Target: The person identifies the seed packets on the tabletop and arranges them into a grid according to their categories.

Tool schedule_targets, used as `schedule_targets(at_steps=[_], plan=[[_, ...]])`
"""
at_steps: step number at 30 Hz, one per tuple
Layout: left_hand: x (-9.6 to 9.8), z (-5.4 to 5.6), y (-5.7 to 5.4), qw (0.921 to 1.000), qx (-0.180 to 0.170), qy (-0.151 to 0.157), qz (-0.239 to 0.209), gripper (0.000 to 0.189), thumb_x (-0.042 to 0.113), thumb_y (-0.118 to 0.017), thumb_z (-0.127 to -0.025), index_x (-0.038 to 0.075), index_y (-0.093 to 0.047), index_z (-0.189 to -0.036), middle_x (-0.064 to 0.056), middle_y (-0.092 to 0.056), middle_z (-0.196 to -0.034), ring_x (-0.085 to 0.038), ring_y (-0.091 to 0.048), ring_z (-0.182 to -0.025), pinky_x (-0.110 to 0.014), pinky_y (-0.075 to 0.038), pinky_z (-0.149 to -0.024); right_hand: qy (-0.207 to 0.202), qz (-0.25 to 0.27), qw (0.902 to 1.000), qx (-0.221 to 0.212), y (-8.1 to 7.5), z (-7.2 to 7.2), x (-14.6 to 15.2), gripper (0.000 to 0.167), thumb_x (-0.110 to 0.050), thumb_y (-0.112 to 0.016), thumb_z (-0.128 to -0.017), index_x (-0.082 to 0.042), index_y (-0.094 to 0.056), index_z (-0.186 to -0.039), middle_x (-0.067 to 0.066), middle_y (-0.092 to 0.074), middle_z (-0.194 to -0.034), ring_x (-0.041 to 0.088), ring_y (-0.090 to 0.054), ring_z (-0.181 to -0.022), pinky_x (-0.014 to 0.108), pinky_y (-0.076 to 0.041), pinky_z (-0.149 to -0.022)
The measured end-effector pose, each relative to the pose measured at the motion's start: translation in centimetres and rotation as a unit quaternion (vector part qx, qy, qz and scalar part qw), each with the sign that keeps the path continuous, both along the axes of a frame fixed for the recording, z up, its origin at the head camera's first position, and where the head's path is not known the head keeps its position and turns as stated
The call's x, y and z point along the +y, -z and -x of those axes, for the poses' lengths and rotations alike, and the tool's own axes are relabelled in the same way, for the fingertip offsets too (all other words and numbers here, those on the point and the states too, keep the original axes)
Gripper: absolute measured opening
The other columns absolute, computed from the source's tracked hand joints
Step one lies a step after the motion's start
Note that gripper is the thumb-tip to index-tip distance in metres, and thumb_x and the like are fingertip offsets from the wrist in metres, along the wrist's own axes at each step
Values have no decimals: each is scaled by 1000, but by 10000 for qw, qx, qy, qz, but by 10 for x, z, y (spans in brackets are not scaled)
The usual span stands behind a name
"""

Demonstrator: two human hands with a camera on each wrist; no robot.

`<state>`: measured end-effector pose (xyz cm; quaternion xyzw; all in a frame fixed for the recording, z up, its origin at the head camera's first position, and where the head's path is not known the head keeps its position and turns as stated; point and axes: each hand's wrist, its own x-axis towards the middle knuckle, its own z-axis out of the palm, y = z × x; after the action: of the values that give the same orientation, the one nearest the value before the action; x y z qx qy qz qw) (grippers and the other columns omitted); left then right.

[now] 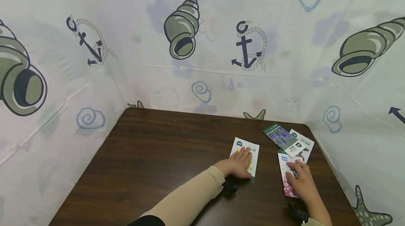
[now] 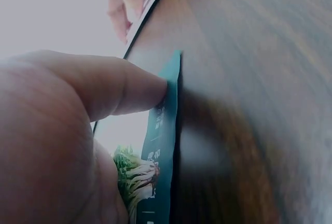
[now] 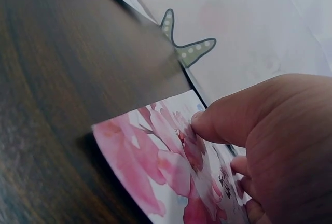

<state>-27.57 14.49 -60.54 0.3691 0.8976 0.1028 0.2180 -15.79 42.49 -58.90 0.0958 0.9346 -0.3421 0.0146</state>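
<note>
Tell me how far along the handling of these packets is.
Looks done: the yellow-printed packet lies apart from the others, under the left hand. In hand: the right hand touches the pink-flower packet. Possibly left: the purple-flower packet, overlapping the white packet partly beneath it.

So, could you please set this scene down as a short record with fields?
Left hand: rests, fingers extended, on a white packet
Right hand: touches a pink-flowered packet with thumb and fingers
Beyond the right hand: purple-flowered packet, lying partly over a pale packet
Surface: dark brown table
Backdrop: light, patterned sheeting
</note>
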Motion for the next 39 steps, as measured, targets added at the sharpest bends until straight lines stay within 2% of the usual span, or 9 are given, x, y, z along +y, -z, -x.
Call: schedule_targets(at_steps=[4, 10, 17, 21, 29, 39], plan=[[-10, 5, 3, 10000, 15, -52, -69, 102, 52, -64, -103, 15, -6, -178, -1, 11, -185, -19, 14, -172, -42, -2, -141, 15, 51, 10000, -29, 3, -2, -1, 53, -22, -67, -108, 1, -53, -154, 38, -20, -169, 63, -18, -159, 80, -22, -125], [-18, 11, 2, 10000, -7, 6, -34, 101, 53, -62, -104, 17, -3, -178, 0, 13, -185, -18, 16, -171, -42, 1, -141, -81, -19, 9995, 311, 1, -3, -1, 49, -17, -68, -106, 3, -56, -149, 40, -24, -165, 64, -23, -155, 80, -24, -124], [-22, 16, 6, 9999, 111, -88, 56, 100, 59, -60, -106, 18, -4, -178, 0, 11, -185, -18, 13, -172, -42, 0, -141, 0, 17, 10000, -75, -1, -3, -1, 53, -22, -66, -108, 0, -53, -154, 39, -18, -170, 63, -19, -158, 80, -21, -125], [-25, 18, 2, 9998, 113, -176, 68, 98, 57, -59, -108, 17, -5, -178, 0, 11, -186, -18, 14, -172, -42, 1, -141, 2, 44, 10000, -58, -1, -3, -1, 53, -22, -66, -108, 0, -53, -154, 39, -18, -170, 63, -18, -158, 80, -21, -125], [-29, 28, 5, 9992, 217, -325, 52, 96, 56, -59, -109, 16, -5, -178, -2, 11, -186, -20, 13, -172, -44, 0, -141, -2, 6, 10000, -65, -3, -2, 0, 52, -23, -65, -109, 0, -52, -154, 38, -17, -171, 63, -18, -159, 80, -21, -125], [-44, 38, 1, 9989, 129, -456, 23, 97, 54, -58, -110, 13, -2, -178, -3, 14, -185, -21, 15, -172, -45, 3, -141, -3, 9, 10000, -47, 1, -1, 0, 53, -23, -66, -108, 0, -53, -154, 39, -17, -171, 63, -18, -159, 80, -21, -126]])
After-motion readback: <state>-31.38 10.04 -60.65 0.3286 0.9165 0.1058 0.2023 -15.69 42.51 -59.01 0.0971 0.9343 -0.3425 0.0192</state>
